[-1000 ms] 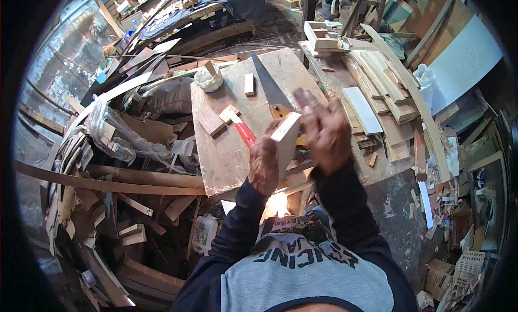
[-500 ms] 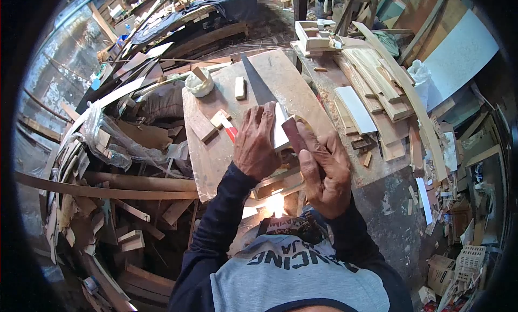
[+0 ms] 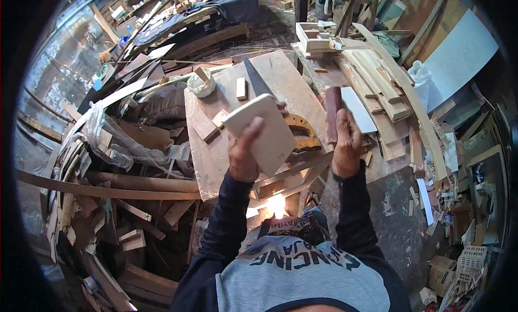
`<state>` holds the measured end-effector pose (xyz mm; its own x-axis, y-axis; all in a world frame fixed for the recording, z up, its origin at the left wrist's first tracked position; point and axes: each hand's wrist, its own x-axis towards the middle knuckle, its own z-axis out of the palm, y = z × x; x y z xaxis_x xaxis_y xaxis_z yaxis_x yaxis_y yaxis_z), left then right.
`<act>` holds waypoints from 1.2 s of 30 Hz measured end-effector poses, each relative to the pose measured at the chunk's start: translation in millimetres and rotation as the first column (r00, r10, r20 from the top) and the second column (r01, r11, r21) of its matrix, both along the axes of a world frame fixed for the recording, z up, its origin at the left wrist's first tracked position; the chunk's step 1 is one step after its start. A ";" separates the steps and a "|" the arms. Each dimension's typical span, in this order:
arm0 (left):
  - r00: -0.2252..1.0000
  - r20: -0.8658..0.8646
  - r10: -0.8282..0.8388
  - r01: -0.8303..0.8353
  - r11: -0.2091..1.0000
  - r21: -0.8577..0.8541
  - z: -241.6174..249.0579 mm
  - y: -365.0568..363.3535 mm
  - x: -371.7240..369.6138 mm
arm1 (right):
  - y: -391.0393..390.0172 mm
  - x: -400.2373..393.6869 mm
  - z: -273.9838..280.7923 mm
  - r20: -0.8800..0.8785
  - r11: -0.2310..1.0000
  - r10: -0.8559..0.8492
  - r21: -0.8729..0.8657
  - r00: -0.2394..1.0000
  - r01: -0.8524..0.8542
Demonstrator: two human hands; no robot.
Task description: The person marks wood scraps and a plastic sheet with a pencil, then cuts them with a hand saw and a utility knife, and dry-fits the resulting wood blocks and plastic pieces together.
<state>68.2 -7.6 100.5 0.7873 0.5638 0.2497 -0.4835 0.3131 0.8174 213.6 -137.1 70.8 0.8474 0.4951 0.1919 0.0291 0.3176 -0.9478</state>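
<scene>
My left hand (image 3: 244, 158) grips a pale, flat wooden board (image 3: 268, 134) with rounded corners, tilted up above the worktable. The thumb lies across its near face, and fingertips show at its far edge. In my right hand (image 3: 347, 147) is a sanding block (image 3: 333, 109) with a reddish-brown surface, held upright to the right of the board and apart from it. Behind the board, a handsaw (image 3: 303, 142) with a yellow-orange handle lies on the worktable (image 3: 208, 169), its dark blade pointing away from me. The board covers part of the saw.
On the table stand a whitish tub (image 3: 200, 85) with a wooden piece in it, a small wood block (image 3: 241, 89) and wood offcuts (image 3: 202, 126). Stacked planks (image 3: 372, 82) and a wooden box frame (image 3: 315, 39) occupy the right bench. Scrap wood crowds the left side.
My left hand has lifted the board off the table and turned its broad face up. My right hand has moved right, away from the board, with the sanding block. The saw handle now shows.
</scene>
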 end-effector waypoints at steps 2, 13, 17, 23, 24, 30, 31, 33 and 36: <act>0.997 0.027 0.076 -0.070 0.981 -0.181 -6.5 -0.1 1.8 | -2.6 -15.3 -15.9 -0.162 0.994 0.083 0.084 0.983 -0.070; 0.793 -0.157 0.588 -0.582 0.809 0.089 -35.0 -40.8 6.1 | 30.7 -55.6 -6.2 0.000 0.981 -0.192 0.009 0.981 0.192; 0.939 -0.157 0.308 -0.323 0.942 -0.088 -39.8 -46.3 -14.6 | 36.6 -34.4 -5.4 0.428 0.902 -0.355 -0.077 0.831 0.425; 0.860 -0.215 -0.462 0.461 0.885 -0.058 -36.3 14.0 -57.8 | 14.4 -4.4 9.2 0.818 0.971 -0.021 -0.121 0.575 0.208; 0.817 -0.298 -0.494 0.525 0.850 0.031 -23.9 19.4 -54.1 | 11.6 -8.8 17.4 0.847 0.977 0.036 -0.142 0.530 0.161; 0.708 -0.609 -0.358 0.537 0.832 0.135 -35.1 15.2 -34.6 | 19.5 -16.7 21.4 0.834 0.986 0.063 -0.137 0.548 0.094; 0.746 -0.565 -0.353 0.474 0.877 0.078 -38.4 10.4 -31.6 | 19.8 -15.1 21.4 0.813 0.984 -0.046 -0.064 0.581 0.166; 0.817 -0.477 -0.325 0.341 0.938 -0.056 -43.9 -3.1 -26.8 | 7.8 -14.8 30.3 0.804 0.949 -0.093 -0.107 0.587 0.296; 0.844 -0.492 -0.212 0.216 0.975 -0.051 -43.3 -9.0 -13.1 | -7.2 -40.5 27.5 0.870 0.934 0.103 -0.252 0.482 0.255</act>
<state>55.1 -16.7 57.2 0.9087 0.3668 -0.1993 0.0608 0.3561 0.9325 173.1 -144.3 98.3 0.3737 0.6155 0.6939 0.8895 -0.0257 -0.4562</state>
